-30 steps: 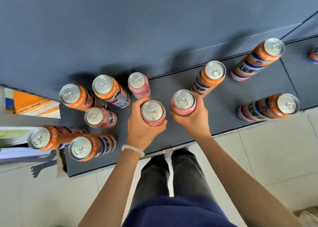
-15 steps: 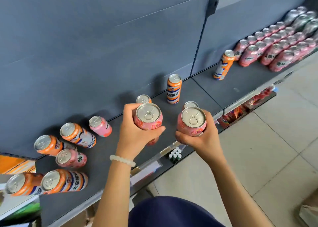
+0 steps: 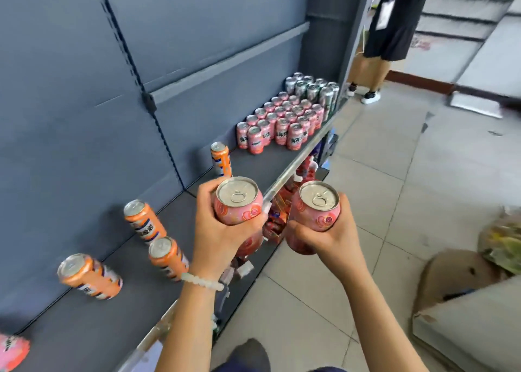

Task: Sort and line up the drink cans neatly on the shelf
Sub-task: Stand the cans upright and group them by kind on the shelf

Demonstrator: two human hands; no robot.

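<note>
My left hand (image 3: 217,230) grips a pink can (image 3: 238,202) upright, held above the front edge of the grey shelf (image 3: 84,323). My right hand (image 3: 329,236) grips a second pink can (image 3: 315,214) out over the floor, right of the shelf edge. Several tall orange cans stand scattered on the shelf: one at the left (image 3: 90,277), two near my left wrist (image 3: 145,222) (image 3: 167,257), one further back (image 3: 221,159). A block of pink cans (image 3: 277,126) stands lined up in rows farther along the shelf, with tall silver-green cans (image 3: 315,90) behind it.
A pink can (image 3: 12,349) shows at the bottom left corner. Red packets (image 3: 282,211) fill the shelf below. A person's legs (image 3: 372,70) stand at the aisle's far end. A cardboard box (image 3: 462,276) and a bag (image 3: 504,242) sit on the tiled floor at right.
Both hands have lifted their pink cans off the shelf and carried them to the right. The view has swung right along the shelf, bringing the lined-up pink cans closer.
</note>
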